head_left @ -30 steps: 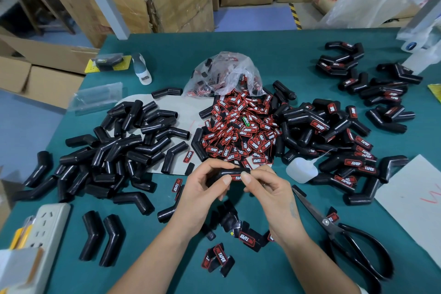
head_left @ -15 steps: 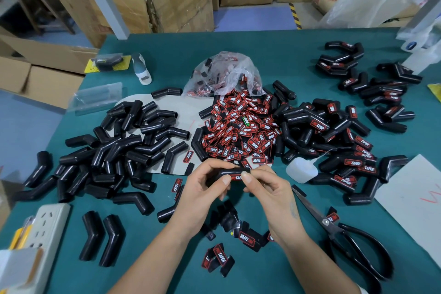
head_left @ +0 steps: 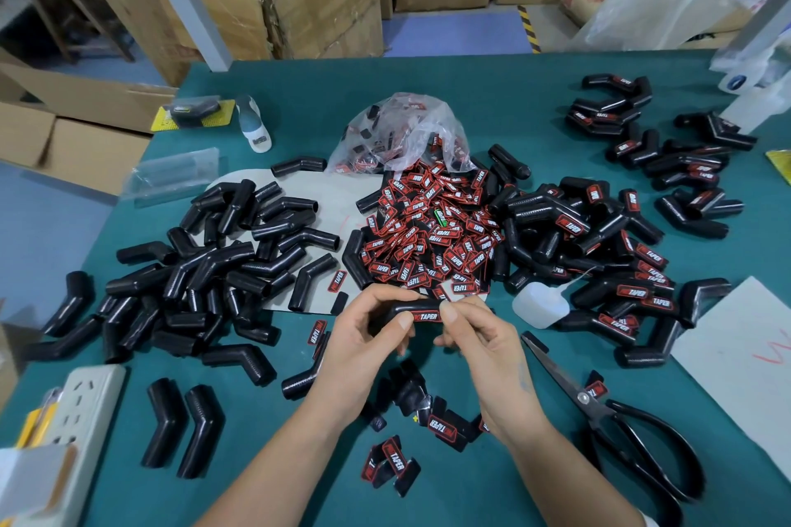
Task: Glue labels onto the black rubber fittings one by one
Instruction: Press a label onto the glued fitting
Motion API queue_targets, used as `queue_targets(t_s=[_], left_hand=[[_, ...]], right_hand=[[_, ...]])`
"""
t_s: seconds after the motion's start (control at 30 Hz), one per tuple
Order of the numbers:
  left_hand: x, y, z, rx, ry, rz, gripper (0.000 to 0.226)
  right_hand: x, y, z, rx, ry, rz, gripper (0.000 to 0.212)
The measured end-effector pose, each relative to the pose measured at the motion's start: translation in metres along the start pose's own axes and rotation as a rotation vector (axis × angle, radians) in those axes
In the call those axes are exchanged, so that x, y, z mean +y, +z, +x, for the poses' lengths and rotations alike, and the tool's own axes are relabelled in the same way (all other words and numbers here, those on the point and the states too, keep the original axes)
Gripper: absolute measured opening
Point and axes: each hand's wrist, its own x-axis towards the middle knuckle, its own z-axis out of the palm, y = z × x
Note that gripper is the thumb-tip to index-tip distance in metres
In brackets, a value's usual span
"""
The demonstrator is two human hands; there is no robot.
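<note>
left hand (head_left: 364, 338): wrapped around the bent black rubber fitting (head_left: 406, 309) I'm working on, thumb pad pressing right beside the label, fingers curled over the top. Holding it up off the teal table (head_left: 492, 98), just in front of the loose label heap.

right hand (head_left: 475, 334): pinching the other end of that same fitting, fingertip sitting at the edge of the red-and-black printed label (head_left: 426, 317). So both hands are gripping, neither one is loose.

label: looks seated flat on the fitting's straight leg, text readable. My guess is I'm at the press-down stage, letting the glue take.

how it handles: light and a bit squishy, I reckon, being a hollow rubber elbow. Matte surface, probably not slippery. Best grip seems to be by the two ends, so the fingers stay off any wet glue around the label.

unlabelled pile (head_left: 205, 270): plain black elbows, out past my left hand.

finished pile (head_left: 608, 261): labelled ones, out past my right hand. Lots left on the left, so nowhere near done imo.

label heap (head_left: 428, 235): directly beyond both hands, spilling from a clear plastic bag (head_left: 402, 128).

glue bottle (head_left: 539, 306): small white squeeze bottle lying just right of my right hand.

black-handled scissors (head_left: 620, 419): by my right wrist.
</note>
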Motion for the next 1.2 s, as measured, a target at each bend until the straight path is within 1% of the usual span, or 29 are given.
queue_targets(t_s=[0.13,0.3,0.47,0.57,0.77,1.2], left_hand=[[0.001,0.004,-0.002,0.032,0.045,0.067,0.019],[0.000,0.006,-0.004,0.019,0.114,0.197,0.020],[0.001,0.006,-0.004,0.016,0.126,0.197,0.019],[0.000,0.006,-0.003,0.020,0.119,0.196,0.023],[0.001,0.004,-0.002,0.022,0.120,0.186,0.021],[0.003,0.004,-0.002,0.036,0.044,0.136,0.022]], right_hand=[[0.001,0.004,-0.003,-0.031,0.040,0.011,0.027],[0.006,0.007,-0.004,-0.033,0.053,0.086,0.025],[0.007,0.006,-0.003,-0.030,0.052,0.108,0.026],[0.005,0.006,-0.003,-0.028,0.054,0.117,0.026],[0.000,0.006,-0.004,-0.030,0.057,0.133,0.017],[-0.005,0.005,-0.003,-0.039,0.042,0.066,0.021]])
